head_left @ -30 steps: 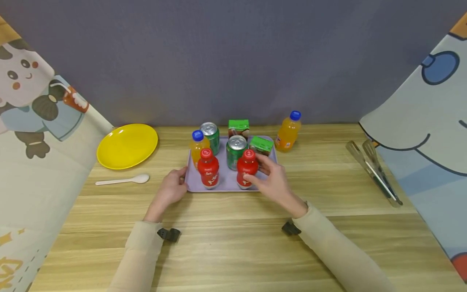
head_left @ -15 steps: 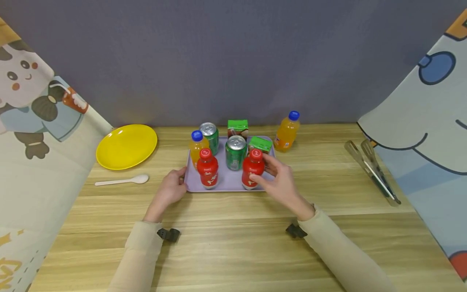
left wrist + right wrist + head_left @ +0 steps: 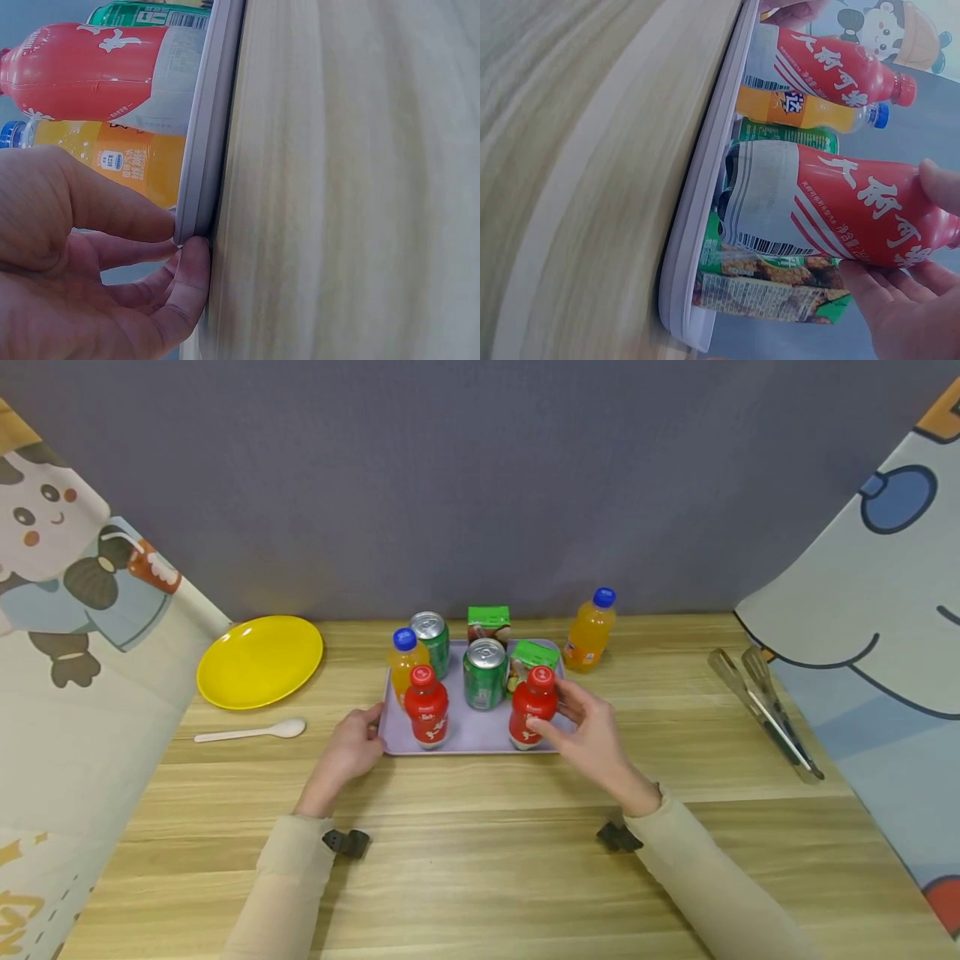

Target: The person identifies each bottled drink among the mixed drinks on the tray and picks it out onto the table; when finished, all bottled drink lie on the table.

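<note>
The right red bottle (image 3: 531,718) has moved farther right, gripped by the right hand (image 3: 597,741), at the near right part of the lilac tray (image 3: 474,732); a green-topped carton (image 3: 536,652) stands beyond it. The left hand (image 3: 351,744) pinches the tray's left edge.

Under both grips runs a pale wood-grain tabletop (image 3: 465,877); beyond them rises a plain slate-grey wall (image 3: 480,485); well to their left is a cartoon-printed white panel (image 3: 60,718); well to their right, a second cartoon panel (image 3: 847,602); light is soft, shadows faint.
</note>
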`<state>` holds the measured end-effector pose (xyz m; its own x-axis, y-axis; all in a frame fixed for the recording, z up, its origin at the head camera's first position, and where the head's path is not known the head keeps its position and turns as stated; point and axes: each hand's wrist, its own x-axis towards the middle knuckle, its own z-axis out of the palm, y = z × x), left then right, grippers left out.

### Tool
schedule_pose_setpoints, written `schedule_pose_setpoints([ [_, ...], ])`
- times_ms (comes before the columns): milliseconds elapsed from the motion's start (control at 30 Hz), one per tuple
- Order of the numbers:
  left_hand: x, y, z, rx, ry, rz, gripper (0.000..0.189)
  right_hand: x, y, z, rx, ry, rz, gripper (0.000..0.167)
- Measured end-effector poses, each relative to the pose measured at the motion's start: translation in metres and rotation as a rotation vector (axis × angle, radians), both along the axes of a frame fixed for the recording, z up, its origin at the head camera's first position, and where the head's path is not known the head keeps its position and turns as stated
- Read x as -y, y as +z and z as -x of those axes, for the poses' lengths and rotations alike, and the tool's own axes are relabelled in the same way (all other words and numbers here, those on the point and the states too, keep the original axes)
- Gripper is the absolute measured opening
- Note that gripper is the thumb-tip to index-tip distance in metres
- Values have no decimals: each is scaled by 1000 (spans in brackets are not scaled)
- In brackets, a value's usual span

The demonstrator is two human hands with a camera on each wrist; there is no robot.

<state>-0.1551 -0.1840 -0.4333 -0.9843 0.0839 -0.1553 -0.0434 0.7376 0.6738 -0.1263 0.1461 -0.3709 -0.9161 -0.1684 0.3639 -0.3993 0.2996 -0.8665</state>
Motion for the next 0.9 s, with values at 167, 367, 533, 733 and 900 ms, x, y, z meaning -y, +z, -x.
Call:
schedule_pose_setpoints([
  [167,0,0,0,6,0,2,64,-7,0,1,-23,-20,2,58],
  [367,-1,0,1,-3,-2,3,65,-14,-1,1,-49,-30,19,57],
  [533,0,1,0,-2,0,2,64,-22,-2,2,-55,-47,29,56],
  [733,-1,1,0,0,-2,4,64,-31,-1,3,-60,-69,26,56],
  [900,-1,1,0,2,-2,2,64,-40,1,3,-63,-103,18,56],
])
